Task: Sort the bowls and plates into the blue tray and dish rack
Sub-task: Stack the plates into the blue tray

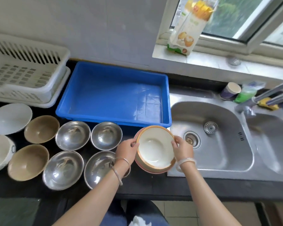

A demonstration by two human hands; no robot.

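A cream plate with an orange rim [154, 148] sits on top of a pink plate at the counter's front, just below the blue tray [114, 93]. My left hand [127, 150] grips its left rim and my right hand [182, 148] grips its right rim. The blue tray holds nothing. A white dish rack [25, 74] stands at the back left, also with nothing in it. Several steel bowls [73, 135], two brown bowls [41, 128] and white bowls [10, 118] lie on the dark counter to the left.
A steel double sink [219, 141] with a tap [268, 95] lies right of the plates. A paper cup [230, 92] and a green bag [247, 93] stand behind the sink. A food packet [189, 28] leans on the window sill.
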